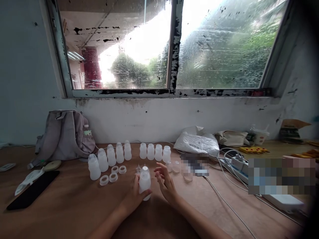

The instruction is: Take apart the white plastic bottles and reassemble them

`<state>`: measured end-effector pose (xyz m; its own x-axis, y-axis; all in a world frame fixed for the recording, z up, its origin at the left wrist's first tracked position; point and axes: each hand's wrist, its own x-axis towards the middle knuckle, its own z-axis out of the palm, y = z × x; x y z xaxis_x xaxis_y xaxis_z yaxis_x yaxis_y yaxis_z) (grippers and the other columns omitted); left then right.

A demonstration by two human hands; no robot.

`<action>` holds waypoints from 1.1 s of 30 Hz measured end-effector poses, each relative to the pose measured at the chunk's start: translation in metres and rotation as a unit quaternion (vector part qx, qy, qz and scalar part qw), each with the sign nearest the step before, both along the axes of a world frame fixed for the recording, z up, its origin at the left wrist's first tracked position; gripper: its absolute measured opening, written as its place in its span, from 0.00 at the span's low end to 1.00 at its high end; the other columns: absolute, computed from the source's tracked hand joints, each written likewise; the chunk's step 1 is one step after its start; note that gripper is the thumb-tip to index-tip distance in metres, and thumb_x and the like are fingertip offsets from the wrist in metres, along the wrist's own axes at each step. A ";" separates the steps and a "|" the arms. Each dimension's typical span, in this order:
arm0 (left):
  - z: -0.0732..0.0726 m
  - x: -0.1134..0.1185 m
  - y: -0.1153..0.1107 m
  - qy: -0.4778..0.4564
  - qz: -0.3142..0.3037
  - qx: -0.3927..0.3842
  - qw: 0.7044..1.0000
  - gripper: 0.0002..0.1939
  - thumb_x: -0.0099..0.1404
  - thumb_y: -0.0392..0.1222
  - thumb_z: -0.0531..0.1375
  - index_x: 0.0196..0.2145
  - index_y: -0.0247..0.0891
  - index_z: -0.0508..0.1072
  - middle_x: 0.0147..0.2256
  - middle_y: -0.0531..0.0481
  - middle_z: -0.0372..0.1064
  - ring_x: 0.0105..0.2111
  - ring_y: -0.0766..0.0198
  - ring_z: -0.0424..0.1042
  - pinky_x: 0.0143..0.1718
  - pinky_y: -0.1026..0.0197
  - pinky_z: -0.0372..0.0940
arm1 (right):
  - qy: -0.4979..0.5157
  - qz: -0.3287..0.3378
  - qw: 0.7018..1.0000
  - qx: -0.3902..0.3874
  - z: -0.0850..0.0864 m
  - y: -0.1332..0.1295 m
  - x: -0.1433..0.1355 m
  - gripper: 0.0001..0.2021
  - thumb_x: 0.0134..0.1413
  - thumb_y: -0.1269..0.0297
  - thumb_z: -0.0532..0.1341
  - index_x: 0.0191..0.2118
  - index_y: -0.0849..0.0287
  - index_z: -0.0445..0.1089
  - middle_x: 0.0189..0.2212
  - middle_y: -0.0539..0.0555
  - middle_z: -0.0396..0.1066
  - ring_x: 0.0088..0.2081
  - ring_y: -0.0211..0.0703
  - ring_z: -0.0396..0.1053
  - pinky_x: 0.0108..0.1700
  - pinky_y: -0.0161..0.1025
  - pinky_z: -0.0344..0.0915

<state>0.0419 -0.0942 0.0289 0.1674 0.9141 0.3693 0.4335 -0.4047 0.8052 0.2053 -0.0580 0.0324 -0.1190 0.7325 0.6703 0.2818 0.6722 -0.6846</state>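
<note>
A left hand wraps around a frosted, narrow-waisted bottle held upright at a smooth brown table — the right hand, half-curled and holding nothing, just beside it — near translucent rings and two rows of cloudy, rounded bottles.

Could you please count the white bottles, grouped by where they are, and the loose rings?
Bottles in the left row: 5
Bottles in the right row: 4
Bottle in the left hand: 1
Loose rings: 4
Total: 14
</note>
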 end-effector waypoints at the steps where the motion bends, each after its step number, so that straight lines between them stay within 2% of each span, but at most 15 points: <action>1: 0.000 -0.001 0.001 0.004 0.007 -0.014 1.000 0.21 0.52 0.48 0.59 0.41 0.39 0.59 0.39 0.47 0.63 0.39 0.59 0.64 0.41 0.56 0.60 | -0.004 -0.009 1.000 -0.003 -0.003 0.004 0.000 0.15 0.56 0.62 0.48 0.49 0.56 0.53 0.32 0.53 0.63 0.30 0.37 0.65 0.30 0.34 0.65; 4: 0.006 -0.004 0.004 0.008 0.007 -0.016 1.000 0.30 0.44 0.48 0.64 0.43 0.39 0.58 0.42 0.44 0.61 0.42 0.56 0.62 0.42 0.55 0.59 | -0.013 -0.023 1.000 -0.014 -0.009 0.012 0.001 0.14 0.56 0.61 0.48 0.48 0.57 0.53 0.31 0.52 0.63 0.27 0.35 0.64 0.27 0.32 0.63; 6: 0.020 -0.007 0.005 -0.007 0.002 0.014 1.000 0.38 0.43 0.48 0.65 0.49 0.40 0.54 0.48 0.42 0.57 0.47 0.54 0.59 0.44 0.55 0.57 | -0.016 -0.026 0.999 -0.021 -0.011 0.015 0.002 0.14 0.56 0.61 0.47 0.48 0.58 0.53 0.31 0.52 0.63 0.25 0.34 0.63 0.27 0.32 0.63; 7: 0.029 -0.008 0.004 -0.018 0.009 0.029 0.999 0.37 0.46 0.49 0.63 0.51 0.40 0.52 0.49 0.42 0.55 0.48 0.55 0.58 0.44 0.56 0.57 | -0.019 -0.027 0.999 -0.026 -0.012 0.015 0.002 0.14 0.56 0.61 0.47 0.47 0.59 0.53 0.31 0.52 0.63 0.25 0.34 0.63 0.27 0.32 0.63; 9: 0.053 -0.010 0.003 -0.014 0.032 0.047 0.998 0.26 0.56 0.49 0.55 0.50 0.43 0.54 0.48 0.45 0.58 0.46 0.59 0.60 0.44 0.58 0.57 | -0.030 -0.030 0.998 -0.036 -0.012 0.015 0.002 0.13 0.55 0.62 0.47 0.46 0.59 0.55 0.31 0.53 0.63 0.26 0.35 0.63 0.28 0.33 0.63; 12: 0.086 -0.011 0.003 0.073 -0.002 0.057 0.996 0.22 0.53 0.49 0.57 0.46 0.43 0.61 0.38 0.50 0.66 0.39 0.61 0.65 0.39 0.61 0.60 | -0.055 -0.039 0.997 -0.048 -0.014 0.014 0.001 0.12 0.55 0.63 0.47 0.44 0.60 0.57 0.30 0.52 0.63 0.28 0.36 0.64 0.30 0.34 0.63; 15: 0.107 -0.012 0.009 0.182 -0.045 0.067 0.980 0.14 0.54 0.49 0.55 0.36 0.41 0.69 0.32 0.52 0.69 0.33 0.63 0.67 0.33 0.64 0.60 | -0.080 -0.044 0.994 -0.058 -0.016 0.013 -0.001 0.11 0.55 0.63 0.47 0.43 0.60 0.58 0.30 0.53 0.64 0.30 0.38 0.65 0.33 0.36 0.63; 19: 0.130 -0.019 0.033 0.249 -0.032 0.092 0.964 0.14 0.56 0.49 0.53 0.34 0.40 0.71 0.30 0.53 0.70 0.30 0.65 0.67 0.32 0.65 0.60 | -0.101 -0.045 0.992 -0.056 -0.017 0.012 -0.001 0.11 0.55 0.64 0.47 0.43 0.59 0.58 0.31 0.53 0.64 0.30 0.38 0.64 0.34 0.36 0.63; 24: 0.163 -0.035 0.083 0.309 0.052 0.115 0.943 0.17 0.56 0.52 0.52 0.35 0.39 0.71 0.32 0.51 0.71 0.33 0.64 0.68 0.31 0.66 0.60 | -0.123 -0.050 0.991 -0.034 -0.018 0.010 -0.002 0.10 0.55 0.65 0.47 0.42 0.59 0.58 0.30 0.52 0.64 0.29 0.37 0.64 0.34 0.36 0.63; 26: 0.168 -0.040 0.105 0.330 0.067 0.112 0.935 0.17 0.56 0.53 0.52 0.36 0.40 0.70 0.33 0.52 0.71 0.35 0.64 0.68 0.31 0.67 0.60 | -0.135 -0.052 0.989 -0.024 -0.019 0.009 -0.002 0.10 0.55 0.66 0.47 0.43 0.59 0.57 0.30 0.53 0.64 0.30 0.38 0.64 0.34 0.36 0.62; 28: 0.166 -0.042 0.124 0.342 0.081 0.107 0.930 0.16 0.56 0.52 0.52 0.36 0.41 0.70 0.33 0.51 0.71 0.34 0.63 0.68 0.32 0.67 0.60 | -0.148 -0.054 0.987 -0.016 -0.021 0.008 -0.003 0.10 0.56 0.66 0.46 0.43 0.58 0.57 0.31 0.53 0.64 0.31 0.38 0.65 0.34 0.36 0.62; 33: 0.145 -0.040 0.158 0.369 0.130 0.085 0.916 0.15 0.56 0.49 0.53 0.38 0.39 0.69 0.33 0.47 0.71 0.35 0.58 0.69 0.33 0.63 0.61 | -0.175 -0.060 0.983 0.002 -0.023 0.009 -0.004 0.10 0.55 0.67 0.46 0.42 0.58 0.58 0.32 0.53 0.65 0.32 0.39 0.65 0.34 0.35 0.62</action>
